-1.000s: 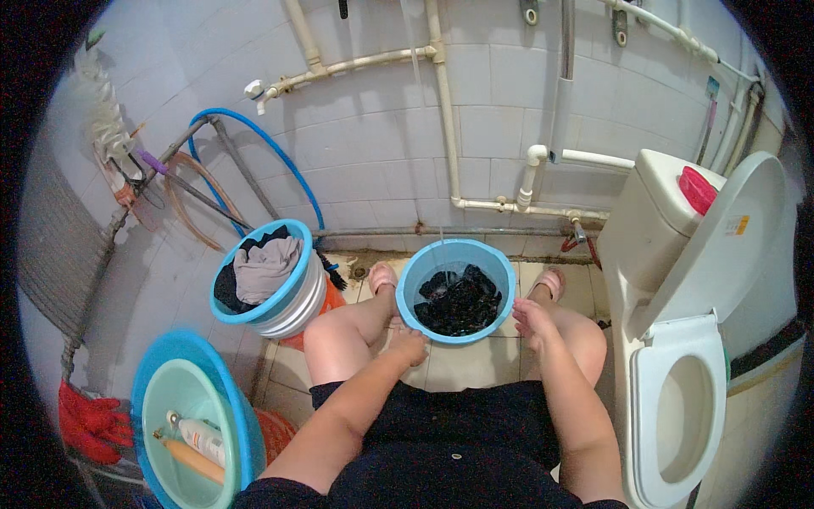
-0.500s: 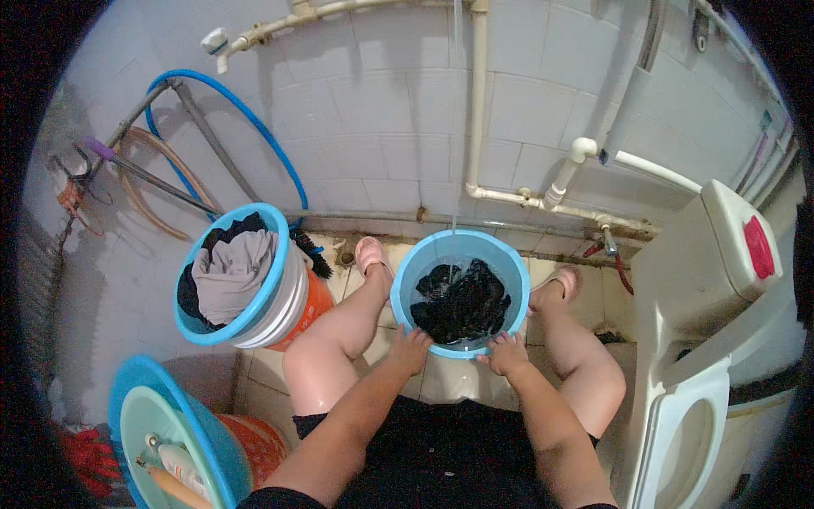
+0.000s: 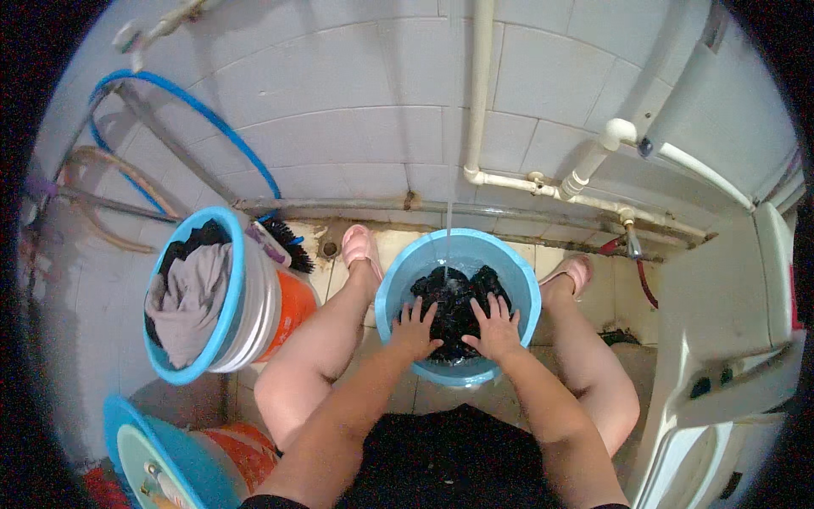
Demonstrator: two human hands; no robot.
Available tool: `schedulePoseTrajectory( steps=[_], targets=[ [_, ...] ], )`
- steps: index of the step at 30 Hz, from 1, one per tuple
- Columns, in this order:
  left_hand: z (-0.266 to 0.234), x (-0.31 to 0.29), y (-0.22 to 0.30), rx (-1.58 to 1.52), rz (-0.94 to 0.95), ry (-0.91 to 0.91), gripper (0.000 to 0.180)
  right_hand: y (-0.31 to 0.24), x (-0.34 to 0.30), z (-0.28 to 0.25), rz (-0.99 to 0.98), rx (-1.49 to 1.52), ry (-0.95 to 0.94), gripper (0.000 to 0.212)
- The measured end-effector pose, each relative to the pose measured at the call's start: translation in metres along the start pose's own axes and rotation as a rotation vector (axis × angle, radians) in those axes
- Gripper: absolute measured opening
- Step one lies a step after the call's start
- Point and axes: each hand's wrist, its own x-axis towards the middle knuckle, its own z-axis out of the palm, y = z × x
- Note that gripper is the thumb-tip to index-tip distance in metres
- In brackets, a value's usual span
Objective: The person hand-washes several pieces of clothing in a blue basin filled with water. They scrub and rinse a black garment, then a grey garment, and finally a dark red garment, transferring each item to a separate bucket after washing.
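Grey cloth [image 3: 188, 305] sits heaped at far left in a light-blue tub [image 3: 237, 284], a black-bristled brush [image 3: 290, 244] just beside it; best left alone for now. Left hand [image 3: 413, 331] next: palm down, fingers spread wide and pointing away from the body, thumb turned inward, nothing gripped. Forearm comes in over the near rim, elbow out by the left knee. Black cloth [image 3: 455, 307] lies bunched and wet in the blue basin [image 3: 531, 297] on the floor between the feet, thin water stream [image 3: 448, 216] falling into the basin's far half. To push the cloth well, I'd judge: load both palms evenly, press straight down, keep weight off the rim so the basin doesn't tip, and work folds toward the stream. Right hand [image 3: 498, 329] nearly mirrors the left: open, fingers fanned, thumb inward, holding nothing; forearm slants in from lower right. Fingertips of both look to be on the cloth; exact contact, can't tell. Toilet [image 3: 721, 293] far right, well apart.
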Motion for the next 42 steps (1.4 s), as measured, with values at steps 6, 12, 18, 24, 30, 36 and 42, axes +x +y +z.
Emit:
schedulePoseTrajectory(
  steps=[6, 12, 18, 24, 30, 36, 42],
  targets=[
    [0.038, 0.048, 0.013, 0.061, -0.016, 0.088, 0.104, 0.007, 0.052, 0.041, 0.140, 0.099, -0.081, 0.098],
    [0.042, 0.101, 0.011, 0.183, -0.031, -0.024, 0.088, 0.021, 0.095, 0.117, 0.088, -0.045, -0.151, 0.056],
    [0.070, 0.163, -0.009, -0.066, -0.133, 0.055, 0.047, 0.031, 0.128, 0.093, 0.246, 0.275, -0.109, 0.040],
    [0.027, 0.139, -0.008, -0.767, 0.093, 0.313, 0.046, 0.058, 0.129, 0.088, 0.332, 1.159, -0.263, 0.062],
    [0.001, 0.063, -0.009, -0.513, 0.333, 0.239, 0.042, 0.037, 0.061, 0.028, 0.488, 1.457, -0.108, 0.091],
    [-0.026, 0.027, 0.008, -0.048, 0.296, 0.147, 0.055, 0.009, 0.028, 0.011, 0.158, 0.214, -0.171, 0.075],
    [0.023, 0.075, 0.014, 0.015, -0.012, -0.007, 0.073, 0.010, 0.057, 0.064, 0.160, 0.112, -0.308, 0.068]
  ],
)
